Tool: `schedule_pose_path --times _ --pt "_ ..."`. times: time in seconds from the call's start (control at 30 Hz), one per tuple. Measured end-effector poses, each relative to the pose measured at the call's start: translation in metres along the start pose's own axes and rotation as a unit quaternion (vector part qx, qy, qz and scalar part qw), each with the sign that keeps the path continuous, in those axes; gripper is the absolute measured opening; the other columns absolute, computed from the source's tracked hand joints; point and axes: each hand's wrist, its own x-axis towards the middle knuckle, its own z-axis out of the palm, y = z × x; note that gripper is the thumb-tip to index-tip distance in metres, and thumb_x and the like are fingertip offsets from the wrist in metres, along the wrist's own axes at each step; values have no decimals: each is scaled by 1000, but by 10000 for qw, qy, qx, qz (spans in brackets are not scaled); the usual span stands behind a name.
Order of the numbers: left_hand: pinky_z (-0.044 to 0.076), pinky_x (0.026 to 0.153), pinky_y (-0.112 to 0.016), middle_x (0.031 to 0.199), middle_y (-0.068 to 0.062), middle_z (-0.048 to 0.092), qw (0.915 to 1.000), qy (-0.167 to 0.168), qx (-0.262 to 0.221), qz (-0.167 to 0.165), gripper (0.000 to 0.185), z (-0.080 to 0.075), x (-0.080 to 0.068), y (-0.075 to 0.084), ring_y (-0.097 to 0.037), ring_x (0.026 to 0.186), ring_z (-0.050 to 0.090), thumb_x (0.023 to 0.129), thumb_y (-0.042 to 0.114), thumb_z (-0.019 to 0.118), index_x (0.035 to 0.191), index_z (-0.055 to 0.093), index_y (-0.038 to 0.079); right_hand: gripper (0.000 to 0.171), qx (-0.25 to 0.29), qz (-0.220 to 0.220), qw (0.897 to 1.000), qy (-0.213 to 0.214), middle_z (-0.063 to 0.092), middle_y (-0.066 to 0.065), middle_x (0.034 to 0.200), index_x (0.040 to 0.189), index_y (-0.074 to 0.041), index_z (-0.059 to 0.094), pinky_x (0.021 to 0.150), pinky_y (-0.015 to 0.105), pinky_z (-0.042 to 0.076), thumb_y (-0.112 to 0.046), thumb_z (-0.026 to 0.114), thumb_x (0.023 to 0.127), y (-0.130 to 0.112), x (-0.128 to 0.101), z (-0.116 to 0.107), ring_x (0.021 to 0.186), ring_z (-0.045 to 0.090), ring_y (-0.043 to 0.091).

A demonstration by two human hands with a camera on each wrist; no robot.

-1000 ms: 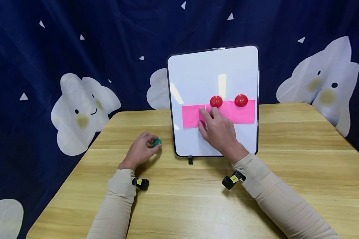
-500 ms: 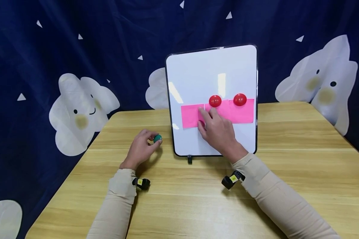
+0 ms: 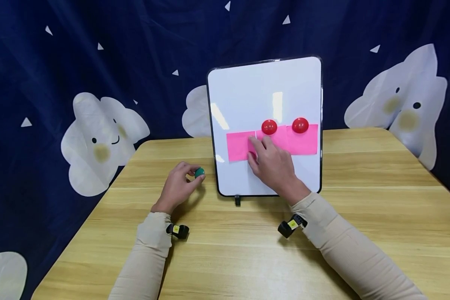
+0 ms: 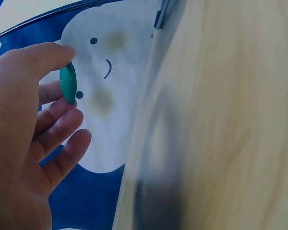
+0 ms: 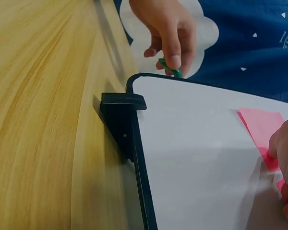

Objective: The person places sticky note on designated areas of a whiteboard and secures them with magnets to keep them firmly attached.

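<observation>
- The left hand [image 3: 178, 186] hovers just above the wooden table [image 3: 360, 216], a little left of the whiteboard's lower left corner, forearm stretched forward in a beige sleeve [image 3: 146, 258].
- Its thumb and fingertips are curled and pinch a small green magnet [image 3: 199, 172]; the left wrist view shows the green disc [image 4: 68, 82] edge-on between thumb and forefinger, the other fingers loosely bent below it.
- The right hand [image 3: 273, 164] lies against the upright whiteboard [image 3: 262, 87], fingers fairly straight, fingertips pressing on the leftmost pink sticky note [image 3: 239, 146] near its seam with the middle note.
- In the right wrist view only the fingertips [image 5: 284, 158] show, resting on the pink paper [image 5: 262, 125].
- Compared with a second ago, the green magnet is slightly higher and nearer the board's edge; the left hand has crept forward a little. The right hand has stayed on the note.
- Three pink notes sit in a row across the board. The middle one [image 3: 275, 139] and the right one [image 3: 303, 141] each carry a red magnet [image 3: 268, 126] [image 3: 300, 125] at the top edge; the left note has none.
- A black stand clip [image 3: 238, 201] props the board at its bottom edge.
- Behind the table hangs a dark blue curtain [image 3: 97, 62] printed with white clouds.
- Small black wrist cameras [image 3: 178, 230] [image 3: 290, 226] sit under both wrists.
</observation>
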Motion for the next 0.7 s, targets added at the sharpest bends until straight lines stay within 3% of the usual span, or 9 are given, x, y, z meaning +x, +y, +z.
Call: schedule_pose_path --times 0.7 --pt "55 71 -32 104 -2 62 9992 189 -330 149 33 2 0 9 -16 92 62 91 28 76 118 71 9 50 -46 1 10000 -12 58 13 87 127 -2 63 47 30 46 -21 79 83 -1 0 0 55 52 20"
